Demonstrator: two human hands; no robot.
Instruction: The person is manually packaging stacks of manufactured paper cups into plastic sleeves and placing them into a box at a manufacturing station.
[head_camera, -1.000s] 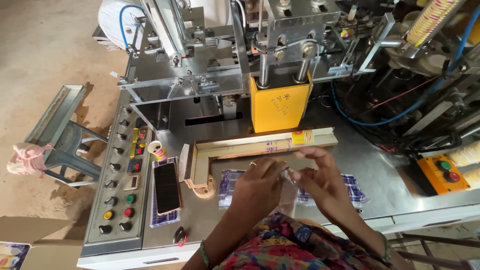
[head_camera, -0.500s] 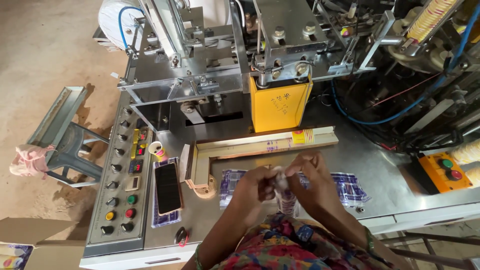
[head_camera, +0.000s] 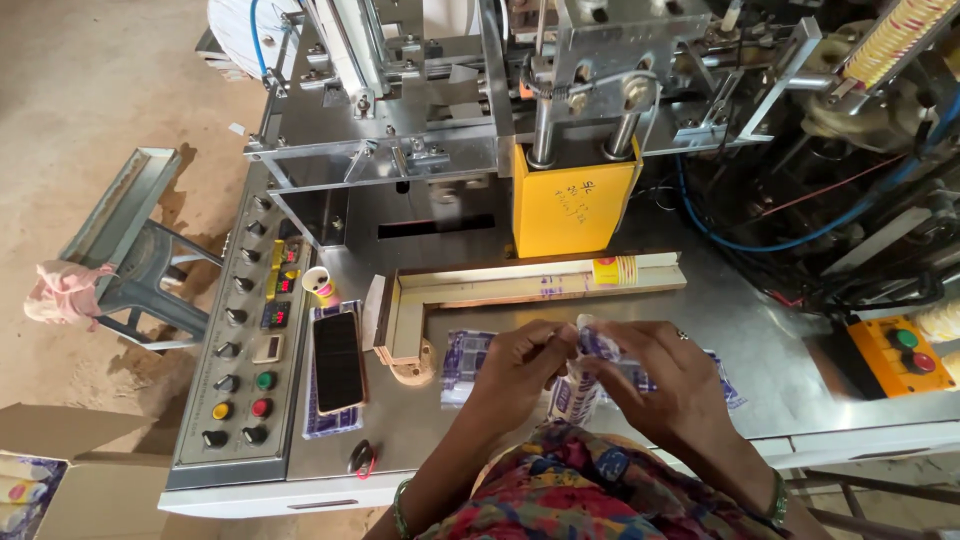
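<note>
My left hand (head_camera: 518, 368) and my right hand (head_camera: 668, 385) meet over the near edge of the steel machine table (head_camera: 760, 330). Between them they grip a stack of white paper cups with blue print (head_camera: 574, 392), held upright in a thin plastic sleeve. The fingers of both hands pinch the sleeve's top. Flat blue-printed plastic bags (head_camera: 462, 362) lie on the table just under and to the left of my hands. Beyond them runs an L-shaped wooden tray (head_camera: 480, 290) with a row of cups lying in it.
A yellow block (head_camera: 572, 205) and the machine's metal frame stand behind the tray. At left is a control panel with knobs and coloured buttons (head_camera: 245, 340), a phone (head_camera: 338, 362) and a small paper cup (head_camera: 320, 286). An orange button box (head_camera: 898, 355) sits right. A metal stool (head_camera: 130, 250) stands on the floor.
Both hands have drawn back from the wooden tray toward my body, bringing the cup stack with them. The stack now stands more upright between the hands.
</note>
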